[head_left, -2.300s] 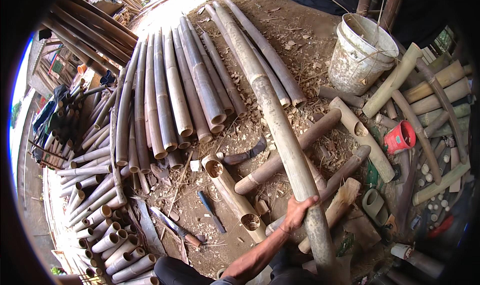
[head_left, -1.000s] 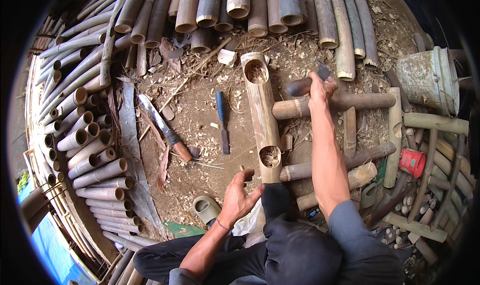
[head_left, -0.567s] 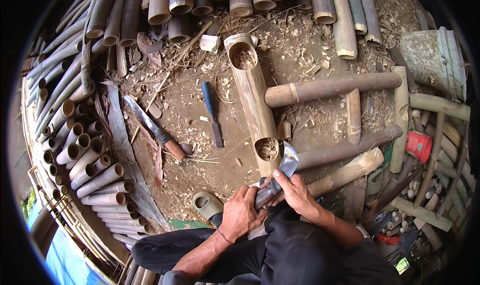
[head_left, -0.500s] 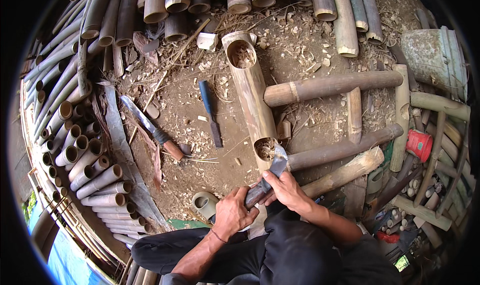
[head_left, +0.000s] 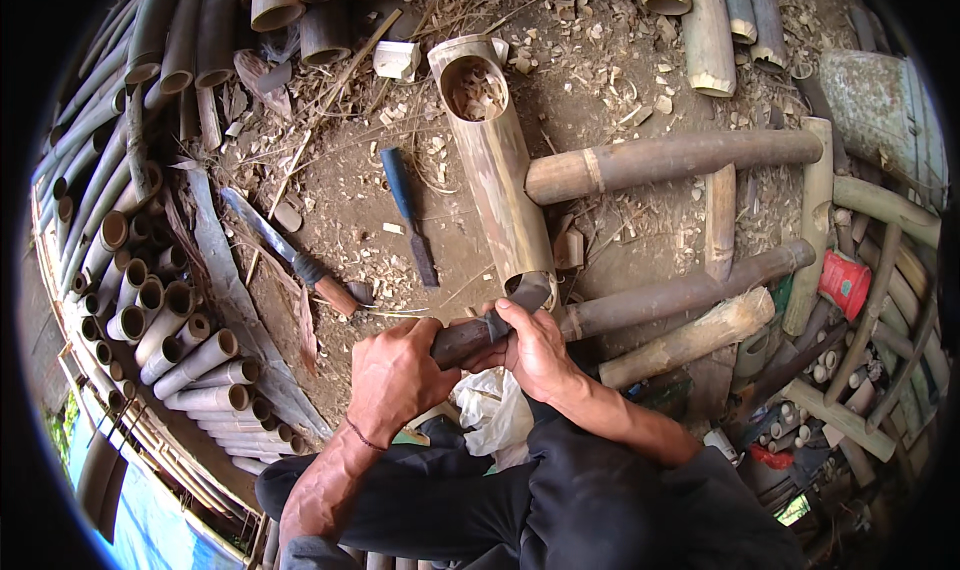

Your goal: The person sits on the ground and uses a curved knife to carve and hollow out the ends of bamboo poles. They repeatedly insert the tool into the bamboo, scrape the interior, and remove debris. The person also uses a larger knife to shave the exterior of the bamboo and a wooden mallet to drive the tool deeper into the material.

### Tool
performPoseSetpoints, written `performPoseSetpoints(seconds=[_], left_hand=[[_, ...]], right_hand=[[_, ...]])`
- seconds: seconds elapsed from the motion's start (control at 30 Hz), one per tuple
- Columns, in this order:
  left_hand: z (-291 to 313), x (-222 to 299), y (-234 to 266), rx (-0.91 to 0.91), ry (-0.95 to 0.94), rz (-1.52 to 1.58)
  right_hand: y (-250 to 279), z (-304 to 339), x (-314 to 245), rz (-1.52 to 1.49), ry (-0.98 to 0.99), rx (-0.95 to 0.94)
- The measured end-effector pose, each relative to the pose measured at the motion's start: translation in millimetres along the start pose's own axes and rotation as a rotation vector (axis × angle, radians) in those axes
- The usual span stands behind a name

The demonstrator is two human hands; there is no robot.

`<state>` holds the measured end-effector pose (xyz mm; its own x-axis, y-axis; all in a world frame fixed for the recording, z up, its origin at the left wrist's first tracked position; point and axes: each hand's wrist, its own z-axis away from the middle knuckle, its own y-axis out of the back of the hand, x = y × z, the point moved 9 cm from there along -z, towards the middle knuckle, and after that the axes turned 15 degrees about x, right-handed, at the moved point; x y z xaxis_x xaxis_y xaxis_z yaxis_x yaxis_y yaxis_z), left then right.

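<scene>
Both my hands are wrapped around the dark handle of a broad-bladed knife (head_left: 462,342). My left hand (head_left: 395,372) grips the rear of the handle, and my right hand (head_left: 538,350) closes around its front with the thumb lying along it. The blade reaches into the near cut-out of a pale bamboo tube (head_left: 492,185), its tip hidden inside. At the tube's far end, a second oval cut-out holds wood shavings (head_left: 478,92). Two bamboo legs (head_left: 680,167) run rightward from the tube to a crosspiece (head_left: 812,220).
A wooden-handled knife (head_left: 290,250) and a blue-handled chisel (head_left: 408,215) lie on the chip-strewn ground to the left. Stacked bamboo tubes (head_left: 200,362) line the left and far sides. A red container (head_left: 845,282) and a grey bucket (head_left: 880,110) stand at right.
Both hands have tilted and shifted the knife, so its blade now dips into the near cut-out. Shavings seen there before no longer show. A whitish plastic bag has come into view below the hands.
</scene>
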<state>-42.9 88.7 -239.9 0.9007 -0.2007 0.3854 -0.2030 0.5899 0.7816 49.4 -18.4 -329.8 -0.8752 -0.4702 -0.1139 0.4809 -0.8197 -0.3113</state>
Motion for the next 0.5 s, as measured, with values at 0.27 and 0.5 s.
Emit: performPoseSetpoints(seconds=[0.27, 0.5], left_hand=[[27.4, -36.9, -36.4, -0.107, 0.261, 0.105], [-29.6, 37.2, 13.7, -0.074, -0.198, -0.23]], right_hand=[[-1.8, -3.3, 9.2, 0.364, -0.057, 0.004], [-4.2, 1.9, -13.9, -0.131, -0.037, -0.071]])
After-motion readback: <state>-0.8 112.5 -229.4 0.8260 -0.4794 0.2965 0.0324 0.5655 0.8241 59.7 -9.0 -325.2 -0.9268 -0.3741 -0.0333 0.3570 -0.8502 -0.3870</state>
